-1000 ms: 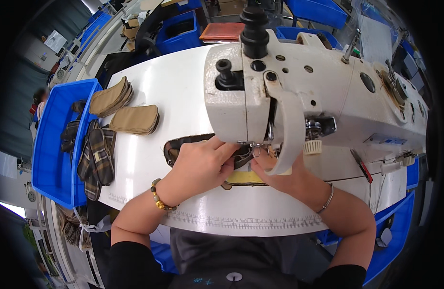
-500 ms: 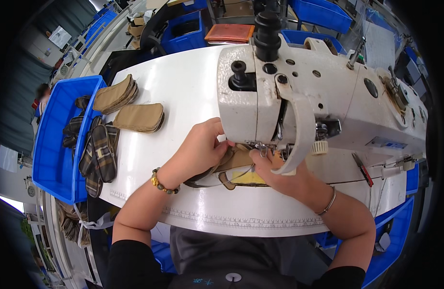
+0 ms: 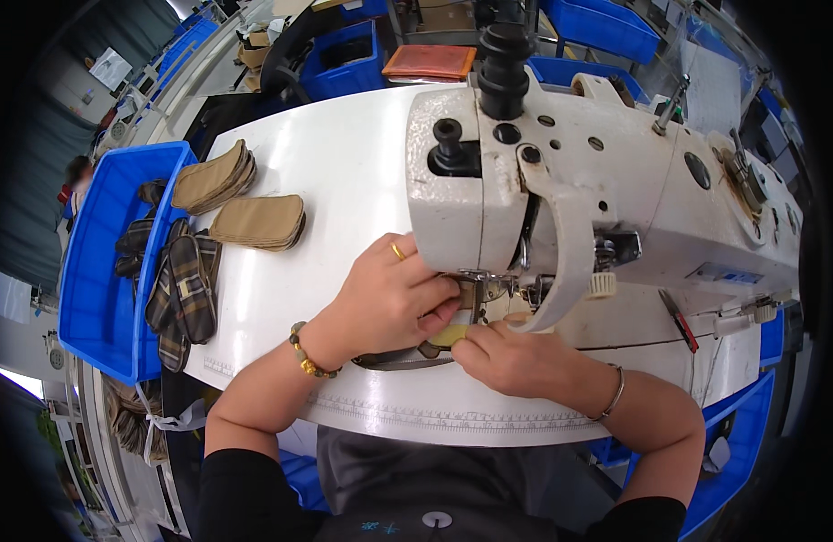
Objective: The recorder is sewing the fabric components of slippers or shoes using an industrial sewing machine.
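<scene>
A tan and brown fabric piece (image 3: 468, 300) with a yellow part and dark edging lies at the presser foot of a white sewing machine (image 3: 552, 172). My left hand (image 3: 389, 294) is curled over its left side, thumb and fingers pinched together on the fabric just below the machine's head. In front of the presser foot, my right hand (image 3: 502, 357) is closed on the yellow part, fingers bent. Both hands partly cover the piece, so its full outline is hidden. Its dark edge shows below my left hand, near the front of the white table (image 3: 362, 397).
Two stacks of tan fabric pieces (image 3: 258, 221) lie at left on the table. Beside them a blue bin (image 3: 109, 334) holds dark plaid pieces (image 3: 183, 289), some hanging over its rim. Red-handled snips (image 3: 678, 321) rest right of the machine. A printed ruler runs along the front edge.
My right hand has moved down and left, away from the presser foot, now closed on the yellow part. My left hand has shifted slightly right and down, covering more of the fabric piece.
</scene>
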A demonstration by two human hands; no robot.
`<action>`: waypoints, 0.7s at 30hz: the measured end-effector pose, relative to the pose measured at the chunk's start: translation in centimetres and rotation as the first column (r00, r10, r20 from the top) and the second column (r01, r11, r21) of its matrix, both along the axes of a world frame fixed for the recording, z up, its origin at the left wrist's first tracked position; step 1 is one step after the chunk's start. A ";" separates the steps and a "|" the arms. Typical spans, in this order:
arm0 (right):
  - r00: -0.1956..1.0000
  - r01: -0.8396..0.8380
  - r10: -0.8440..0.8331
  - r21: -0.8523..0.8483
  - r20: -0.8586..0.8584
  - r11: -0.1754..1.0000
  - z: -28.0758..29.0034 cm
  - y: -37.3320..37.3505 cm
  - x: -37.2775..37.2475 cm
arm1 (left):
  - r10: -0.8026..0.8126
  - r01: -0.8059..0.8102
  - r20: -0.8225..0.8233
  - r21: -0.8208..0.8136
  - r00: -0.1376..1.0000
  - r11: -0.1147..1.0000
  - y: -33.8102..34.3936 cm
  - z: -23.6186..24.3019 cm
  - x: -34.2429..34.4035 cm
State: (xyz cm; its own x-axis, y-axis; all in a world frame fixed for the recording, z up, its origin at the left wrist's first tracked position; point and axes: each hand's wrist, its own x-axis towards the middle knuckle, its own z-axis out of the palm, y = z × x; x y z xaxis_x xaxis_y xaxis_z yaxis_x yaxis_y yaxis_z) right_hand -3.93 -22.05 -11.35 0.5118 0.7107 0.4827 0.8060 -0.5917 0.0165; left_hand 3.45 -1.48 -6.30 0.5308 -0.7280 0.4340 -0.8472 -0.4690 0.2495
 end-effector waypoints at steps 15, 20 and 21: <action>0.959 -0.055 0.001 0.183 0.285 0.982 1.0 0.2 0.6 | -0.071 0.054 0.095 0.174 0.993 0.983 -1.2 -0.3 -1.3; 0.976 0.027 -0.053 0.128 0.210 0.991 1.8 -0.4 -0.3 | 0.006 0.000 -0.033 0.169 0.999 0.986 -0.7 -0.6 -1.0; 0.976 0.032 -0.058 0.126 0.208 0.991 1.5 -0.4 -0.3 | 0.061 -0.034 -0.141 0.184 0.988 0.982 -0.7 -0.5 -0.8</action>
